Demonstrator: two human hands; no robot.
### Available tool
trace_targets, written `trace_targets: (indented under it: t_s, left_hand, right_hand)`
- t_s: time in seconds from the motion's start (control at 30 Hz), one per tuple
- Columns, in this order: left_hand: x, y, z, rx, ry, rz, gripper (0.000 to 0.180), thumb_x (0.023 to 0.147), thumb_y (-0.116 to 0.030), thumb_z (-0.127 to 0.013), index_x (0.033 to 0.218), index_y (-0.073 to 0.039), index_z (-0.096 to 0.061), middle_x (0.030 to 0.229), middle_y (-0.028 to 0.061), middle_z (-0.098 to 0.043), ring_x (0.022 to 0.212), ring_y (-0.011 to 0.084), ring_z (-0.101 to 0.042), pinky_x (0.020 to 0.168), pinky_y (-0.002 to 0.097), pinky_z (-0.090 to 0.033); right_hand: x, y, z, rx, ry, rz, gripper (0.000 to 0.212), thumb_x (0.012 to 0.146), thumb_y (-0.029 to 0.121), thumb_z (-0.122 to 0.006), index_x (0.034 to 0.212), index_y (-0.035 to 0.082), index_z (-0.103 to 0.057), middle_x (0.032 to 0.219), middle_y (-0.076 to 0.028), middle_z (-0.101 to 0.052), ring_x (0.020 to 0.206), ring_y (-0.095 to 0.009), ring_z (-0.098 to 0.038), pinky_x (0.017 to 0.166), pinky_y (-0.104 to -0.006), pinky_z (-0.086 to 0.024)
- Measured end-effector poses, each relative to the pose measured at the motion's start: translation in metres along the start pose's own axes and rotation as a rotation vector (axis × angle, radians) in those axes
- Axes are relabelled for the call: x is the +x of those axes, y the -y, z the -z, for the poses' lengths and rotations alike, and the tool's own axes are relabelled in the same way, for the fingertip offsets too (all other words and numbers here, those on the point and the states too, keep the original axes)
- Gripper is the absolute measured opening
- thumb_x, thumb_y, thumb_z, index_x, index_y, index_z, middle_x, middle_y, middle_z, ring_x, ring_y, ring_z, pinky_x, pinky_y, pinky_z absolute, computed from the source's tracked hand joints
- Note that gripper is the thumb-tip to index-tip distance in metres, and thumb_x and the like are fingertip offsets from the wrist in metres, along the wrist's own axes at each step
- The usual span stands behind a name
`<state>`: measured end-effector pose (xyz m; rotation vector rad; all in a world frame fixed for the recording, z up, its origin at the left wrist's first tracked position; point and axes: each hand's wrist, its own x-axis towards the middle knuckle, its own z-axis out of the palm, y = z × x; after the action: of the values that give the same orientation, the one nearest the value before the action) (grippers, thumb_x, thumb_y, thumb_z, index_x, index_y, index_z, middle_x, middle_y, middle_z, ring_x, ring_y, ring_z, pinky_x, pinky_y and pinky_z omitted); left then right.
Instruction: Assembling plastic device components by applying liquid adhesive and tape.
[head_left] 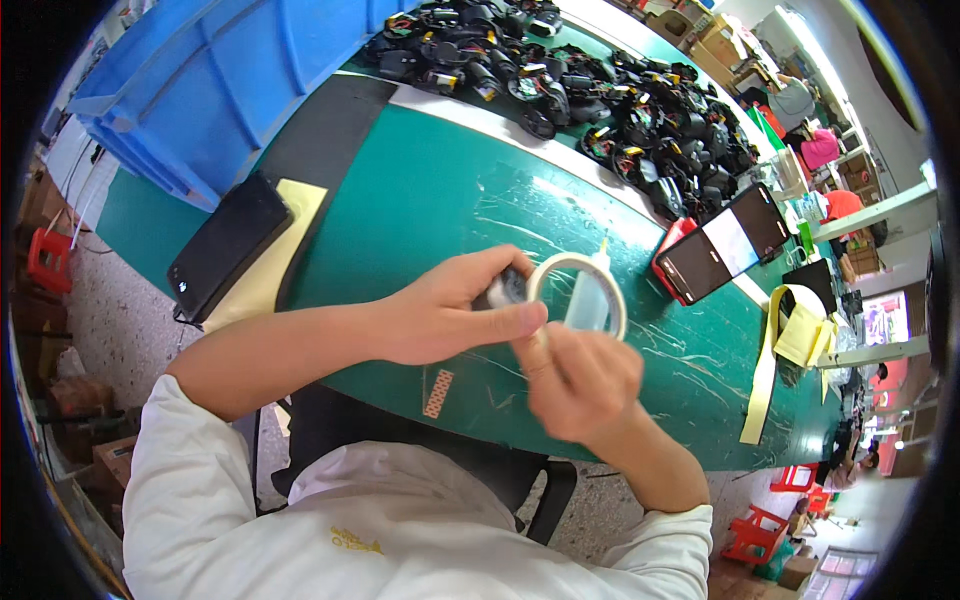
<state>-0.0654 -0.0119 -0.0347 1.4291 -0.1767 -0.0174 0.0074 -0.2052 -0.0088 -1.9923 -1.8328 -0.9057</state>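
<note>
My left hand [455,310] is closed around a dark grey piece [507,289], mostly hidden by the fingers and thumb. Beside it, my right hand [585,380] is curled into a pinch, its thumb side close to the left thumb. Whatever lies in those right fingers is hidden. Just beyond both hands is a cream-coloured ring [619,300] that looks like a roll of tape. A pale blue translucent bottle [588,300] shows inside the ring, with a thin yellowish tip above the rim. Whether the right hand touches the ring I cannot tell.
A heap of black device parts [560,90] covers the far side of the green table [400,220]. A blue crate [230,90] stands far left, near a black phone [230,248] on yellow paper. Right are a lit phone [725,245] on a red stand and a yellow strip [762,385].
</note>
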Motion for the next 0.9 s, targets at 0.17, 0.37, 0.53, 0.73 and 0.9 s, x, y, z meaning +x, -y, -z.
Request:
trace_targets:
  t_s: [0.17, 0.37, 0.53, 0.73, 0.9]
  left_hand:
    - [-0.004, -0.016, 0.006, 0.375, 0.158, 0.075, 0.031, 0.090, -0.029, -0.069, 0.100, -0.002, -0.059, 0.083, 0.0030, -0.059, 0.069, 0.0073, -0.050, 0.060, 0.0249, -0.042]
    - [-0.033, -0.047, -0.012, -0.086, 0.284, -0.003, 0.050, 0.080, -0.033, -0.083, 0.103, 0.000, -0.053, 0.088, 0.0040, -0.058, 0.073, 0.0123, -0.055, 0.062, 0.0281, -0.044]
    - [-0.068, -0.072, -0.036, -0.142, 0.617, -0.235, 0.040, 0.086, -0.025, -0.076, 0.099, 0.003, -0.051, 0.087, 0.0134, -0.056, 0.072, 0.0262, -0.056, 0.063, 0.0354, -0.045]
    - [-0.142, -0.110, 0.016, -0.625, 0.762, -0.547, 0.025, 0.091, -0.013, -0.066, 0.094, 0.004, -0.048, 0.090, 0.0230, -0.059, 0.074, 0.0379, -0.064, 0.058, 0.0533, -0.052]
    - [-0.184, -0.082, 0.012, -0.651, 0.150, -0.502, 0.018, 0.090, -0.016, -0.060, 0.083, -0.003, -0.049, 0.085, 0.0196, -0.055, 0.072, 0.0326, -0.058, 0.058, 0.0405, -0.049]
  right_hand:
    - [0.003, 0.017, 0.011, 0.022, 0.025, 0.040, 0.011, 0.079, 0.005, -0.068, 0.089, 0.000, -0.069, 0.074, -0.004, -0.055, 0.049, -0.009, -0.043, 0.041, -0.0226, -0.029]
    - [0.016, 0.034, 0.052, 0.000, -0.091, 0.136, 0.011, 0.082, 0.012, -0.069, 0.085, 0.001, -0.071, 0.072, -0.004, -0.058, 0.050, -0.006, -0.041, 0.043, -0.0207, -0.025]
    - [0.033, 0.066, 0.104, -0.060, -0.187, 0.325, 0.015, 0.088, 0.023, -0.070, 0.080, 0.012, -0.073, 0.056, 0.003, -0.042, 0.045, -0.006, -0.029, 0.043, -0.0210, -0.017]
    - [-0.017, 0.057, 0.140, -0.381, 0.133, 0.088, 0.030, 0.074, 0.005, -0.070, 0.104, 0.004, -0.073, 0.069, -0.004, -0.056, 0.047, -0.009, -0.046, 0.040, -0.0241, -0.032]
    - [-0.094, 0.010, 0.100, -0.507, 0.159, -0.458, 0.029, 0.078, -0.002, -0.064, 0.105, 0.005, -0.072, 0.078, -0.006, -0.062, 0.067, -0.021, -0.060, 0.057, -0.0339, -0.048]
